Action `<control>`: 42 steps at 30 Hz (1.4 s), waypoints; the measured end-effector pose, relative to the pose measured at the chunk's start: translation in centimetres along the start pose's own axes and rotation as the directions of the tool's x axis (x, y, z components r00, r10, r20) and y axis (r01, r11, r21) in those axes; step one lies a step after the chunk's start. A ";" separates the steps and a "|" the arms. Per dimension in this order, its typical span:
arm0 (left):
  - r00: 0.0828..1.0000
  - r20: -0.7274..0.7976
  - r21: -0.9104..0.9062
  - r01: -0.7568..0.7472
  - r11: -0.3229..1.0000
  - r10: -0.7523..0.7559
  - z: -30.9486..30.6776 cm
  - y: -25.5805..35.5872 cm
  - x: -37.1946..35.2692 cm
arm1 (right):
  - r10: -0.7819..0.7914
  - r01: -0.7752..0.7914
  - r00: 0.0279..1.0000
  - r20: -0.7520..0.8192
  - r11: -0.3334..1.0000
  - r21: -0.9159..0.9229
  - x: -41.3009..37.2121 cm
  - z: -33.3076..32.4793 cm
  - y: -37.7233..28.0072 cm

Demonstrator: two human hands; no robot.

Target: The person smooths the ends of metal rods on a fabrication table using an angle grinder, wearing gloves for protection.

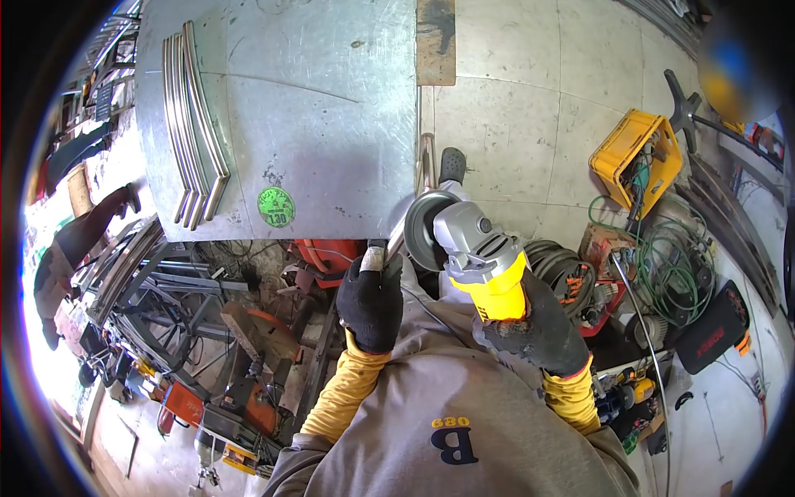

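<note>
My right hand, in a black glove, is wrapped around the yellow body of an angle grinder. The grinder's round disc faces left, against or very close to a shiny metal tube at the table's near right corner. Closed on the near end of that tube is my left hand, also gloved in black, with a pale wrapping on one finger. Beyond the disc, more of the tube shows along the table's right edge. Where exactly disc and metal meet cannot be made out.
Several bent metal tubes lie on the metal table, left of a green round sticker. At right stand a yellow crate and coiled green hose. Metal frames and tools crowd the lower left.
</note>
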State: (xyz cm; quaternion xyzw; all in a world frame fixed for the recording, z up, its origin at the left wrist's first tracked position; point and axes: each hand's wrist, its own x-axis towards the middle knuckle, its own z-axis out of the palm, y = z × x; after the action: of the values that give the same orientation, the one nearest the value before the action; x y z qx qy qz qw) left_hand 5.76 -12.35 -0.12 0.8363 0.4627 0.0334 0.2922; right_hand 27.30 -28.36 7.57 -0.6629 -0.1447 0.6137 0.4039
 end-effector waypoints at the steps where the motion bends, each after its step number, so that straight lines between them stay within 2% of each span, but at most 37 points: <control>1: 1.000 0.000 0.002 -0.002 1.000 0.002 0.0 0.0 -0.1 | 0.025 -0.025 1.000 0.007 0.999 0.040 0.0 -0.1 0.0; 3: 0.997 0.051 -0.078 0.061 0.995 -0.057 -0.1 0.0 -0.3 | 0.018 -0.020 1.000 0.017 0.998 0.067 0.0 -0.2 0.4; 7: 0.994 0.085 -0.146 0.076 0.986 -0.064 -0.2 -0.1 -0.4 | -0.035 0.034 0.999 0.010 0.995 0.095 -0.1 -0.3 0.8; 9: 0.958 0.198 -0.221 0.251 0.943 -0.208 -0.7 0.5 -0.2 | -0.031 0.032 0.999 -0.005 0.991 0.128 -0.4 0.1 2.0; 11: 0.965 0.188 -0.225 0.224 0.948 -0.184 -0.6 0.6 -0.1 | -0.030 0.033 0.999 -0.023 0.986 0.161 -0.3 0.2 2.4; 13: 0.972 0.174 -0.231 0.197 0.953 -0.158 -0.5 0.6 0.0 | 0.058 -0.065 0.997 0.041 0.980 0.187 0.4 0.1 1.3; 16: 0.965 0.193 -0.191 0.213 0.958 -0.176 0.0 0.0 -0.4 | 0.039 -0.047 0.998 0.049 0.981 0.187 1.0 0.2 0.3; 18: 0.988 0.107 -0.216 0.136 0.967 -0.115 0.3 -0.3 -0.5 | 0.034 -0.040 0.999 0.039 0.985 0.170 1.0 0.2 0.3; 20: 0.987 0.110 -0.209 0.135 0.969 -0.114 0.2 -0.2 -0.4 | 0.032 -0.036 0.999 0.029 0.988 0.152 1.0 0.2 0.1; 23: 0.987 0.122 -0.180 0.125 0.976 -0.104 0.1 -0.2 -0.4 | 0.079 -0.087 0.996 0.045 0.968 0.234 1.1 0.1 -0.3; 29: 0.985 0.131 -0.182 0.137 0.974 -0.114 0.2 -0.3 -0.5 | 0.001 -0.005 0.998 0.062 0.998 0.061 0.8 0.0 0.6; 32: 0.981 0.151 -0.166 0.151 0.975 -0.126 -0.1 0.0 -0.3 | 0.070 -0.070 0.998 0.004 0.984 0.164 0.7 0.1 0.3; 34: 0.976 0.170 -0.140 0.159 0.977 -0.134 -0.2 0.1 -0.1 | 0.131 -0.140 0.989 0.071 0.979 0.147 0.8 -0.1 0.6; 35: 0.980 0.156 -0.148 0.148 0.978 -0.125 -0.1 0.0 -0.2 | 0.130 -0.139 0.989 0.071 0.979 0.146 0.9 0.0 0.4; 37: 0.983 0.143 -0.156 0.139 0.978 -0.117 -0.1 -0.1 -0.2 | -0.023 0.020 0.999 0.041 0.997 0.079 0.9 0.3 0.1; 40: 0.986 0.132 -0.138 0.115 0.984 -0.097 0.0 0.0 -0.2 | 0.023 -0.024 1.000 0.009 0.991 0.132 0.6 0.3 0.6; 42: 0.986 0.121 -0.126 0.128 0.984 -0.112 0.0 0.2 -0.1 | 0.021 -0.021 1.000 0.006 0.995 0.101 0.6 0.2 0.9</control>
State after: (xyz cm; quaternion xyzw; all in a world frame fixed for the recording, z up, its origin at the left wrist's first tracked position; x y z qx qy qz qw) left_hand 5.82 -12.53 0.05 0.7860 0.4918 -0.0009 0.3746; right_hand 26.97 -28.46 6.57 -0.6415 -0.1073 0.6261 0.4302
